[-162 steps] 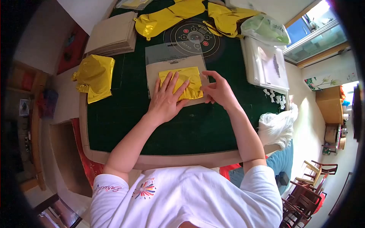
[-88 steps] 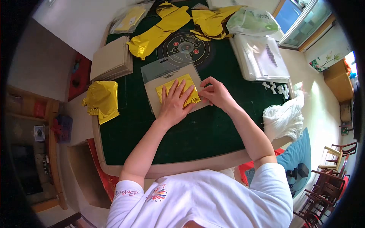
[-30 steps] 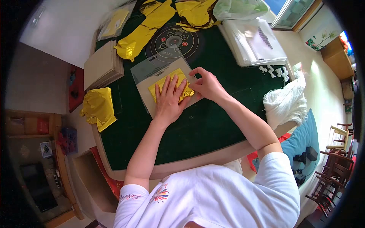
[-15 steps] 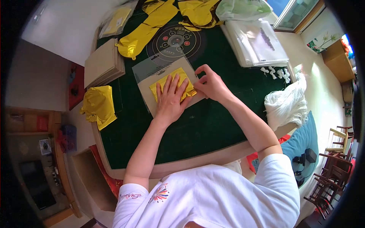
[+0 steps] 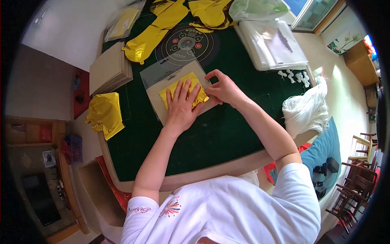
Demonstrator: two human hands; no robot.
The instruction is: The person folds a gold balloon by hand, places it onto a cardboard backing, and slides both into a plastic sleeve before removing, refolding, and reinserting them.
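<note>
My left hand (image 5: 180, 106) lies flat, fingers spread, on a folded gold foil balloon (image 5: 193, 78). Beneath the foil is a beige cardboard sheet (image 5: 157, 91), and a clear plastic bag (image 5: 152, 74) with dark print extends past it at the far side. My right hand (image 5: 225, 90) is at the right edge of the foil and the bag. Its thumb and index finger are pinched together there; what is between them is too small to make out.
Around the green table (image 5: 195, 146) lie gold foil balloons (image 5: 156, 34), a crumpled gold foil piece (image 5: 106, 114), a cardboard stack (image 5: 109, 69), a pile of clear bags (image 5: 270, 46), small white string bundles (image 5: 298, 77) and a white string hank (image 5: 306, 107). A round control panel (image 5: 187, 42) sits mid-table.
My right hand has shifted very slightly left, its fingers still pinched at the foil's edge. My left hand stays flat on the foil.
</note>
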